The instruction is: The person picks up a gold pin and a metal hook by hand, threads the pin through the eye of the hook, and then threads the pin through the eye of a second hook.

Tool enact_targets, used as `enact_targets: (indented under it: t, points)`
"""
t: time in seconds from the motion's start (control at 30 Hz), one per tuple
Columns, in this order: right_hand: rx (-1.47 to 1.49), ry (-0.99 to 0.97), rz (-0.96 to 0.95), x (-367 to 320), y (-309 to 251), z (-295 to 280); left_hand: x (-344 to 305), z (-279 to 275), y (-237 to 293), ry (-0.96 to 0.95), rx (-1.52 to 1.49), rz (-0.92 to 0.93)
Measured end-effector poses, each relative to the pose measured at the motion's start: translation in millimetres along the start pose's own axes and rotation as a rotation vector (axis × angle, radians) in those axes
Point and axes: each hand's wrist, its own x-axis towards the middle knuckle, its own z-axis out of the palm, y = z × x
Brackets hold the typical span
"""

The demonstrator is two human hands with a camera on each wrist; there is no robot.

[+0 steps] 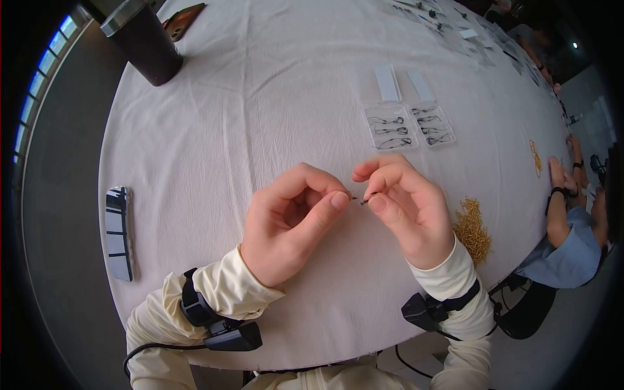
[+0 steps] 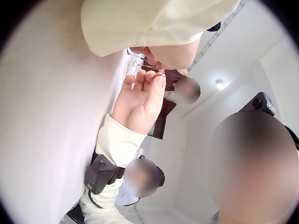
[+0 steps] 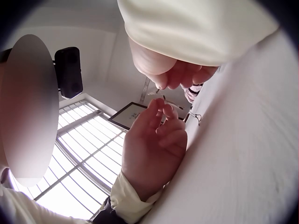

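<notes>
We see the left hand point(image 1: 286, 227) pinching a tiny dark piece point(image 1: 353, 199) between thumb and forefinger, its other fingers curled behind; the right hand point(image 1: 413, 211) pinches a small dark tip point(image 1: 364, 202) just beside it. The fingertips cover most of both, and we cannot tell whether they join. Between 3 and 4 o'clock from the hands, partly behind the right wrist, lies a tangled heap of thin gold-coloured pieces point(image 1: 474, 229) on the white cloth-covered table point(image 1: 312, 117). At 1 o'clock, two clear plastic boxes point(image 1: 389, 133) point(image 1: 437, 130) hold looped black cords, too fine for us to count. Toward 9 o'clock rests a glossy dark-screened phone point(image 1: 119, 231), its screen showing reflections. Between 2 and 3 o'clock are thin yellow loops point(image 1: 535, 158). Farther off, at 10 o'clock, a dark tumbler with a silvery rim point(image 1: 144, 45) partly hides a brown flat object point(image 1: 184, 22). At the far 1 o'clock edge, small scattered items point(image 1: 432, 19) blur together.
</notes>
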Motion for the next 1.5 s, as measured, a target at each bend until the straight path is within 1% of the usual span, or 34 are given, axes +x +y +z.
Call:
enact_targets:
  t: [0.03, 0.1, 0.13, 0.2, 0.3, 0.33, 0.4, 0.53, 0.6, 0.63, 0.7, 0.73, 0.8, 0.83, 0.9, 0.93, 1.0, 1.03, 1.1, 1.2, 1.4, 1.5]
  points:
    - [0.0, 0.0, 0.0, -1, -1, 2, 1, 0, -2, 0.0, 0.0, 0.0]
    - [0.236, -0.076, 0.153, -4, -4, 6, 2, 0, -6, 0.011, 0.047, 0.108]
    - [0.237, -0.076, 0.153, -4, -4, 5, 3, 0, -8, 0.011, 0.048, 0.108]
    - [0.154, -0.176, 0.205, -6, -4, 0, 3, -1, -10, 0.029, 0.075, 0.123]
    - [0.179, -0.168, 0.169, -5, -3, 1, 2, -1, -2, -0.027, -0.009, 0.082]
    - [0.18, -0.167, 0.169, -4, -4, 1, 2, -2, 0, -0.028, -0.009, 0.082]
    - [0.157, -0.148, 0.188, -4, -8, -1, 2, -3, 2, -0.014, -0.028, 0.005]
    - [0.139, -0.124, 0.174, -4, -6, -1, 3, -7, 3, -0.022, -0.062, -0.019]
    - [0.039, -0.111, 0.079, -4, -2, -3, 4, -9, 4, -0.052, -0.164, -0.093]
    - [0.039, -0.111, 0.079, -4, -2, -3, 4, -8, 3, -0.052, -0.164, -0.093]
    - [-0.02, -0.114, 0.031, -4, -2, -4, 5, -7, 0, -0.099, -0.339, -0.141]
    - [-0.02, -0.114, 0.031, -4, -2, -3, 5, -7, -1, -0.099, -0.339, -0.141]
    - [-0.019, -0.102, 0.06, -5, -3, -3, 5, -6, -1, -0.108, -0.453, -0.188]
    - [-0.019, -0.102, 0.06, -5, -2, -3, 5, -6, -2, -0.108, -0.453, -0.188]
    - [0.027, -0.054, 0.112, -6, -1, -1, 5, -7, -2, -0.145, -0.265, -0.148]
    - [0.027, -0.054, 0.112, -5, -1, -1, 4, -6, -1, -0.145, -0.265, -0.148]
    - [-0.017, -0.028, 0.037, -3, 0, 0, 3, -4, 0, -0.129, -0.065, -0.01]
    - [-0.017, -0.028, 0.038, -2, -1, -1, 3, -3, 0, -0.128, -0.065, -0.01]
    - [-0.168, -0.031, -0.101, 1, -1, -3, 3, 0, 0, -0.103, -0.004, 0.098]
    - [-0.147, 0.009, -0.098, 1, 1, -3, 2, 1, -1, -0.081, 0.016, 0.083]
    - [-0.2, 0.002, -0.091, 0, -3, -1, 1, 3, 0, -0.074, 0.011, 0.016]
    - [-0.206, 0.028, -0.099, 1, -2, 0, 2, 4, -1, -0.064, -0.008, 0.03]
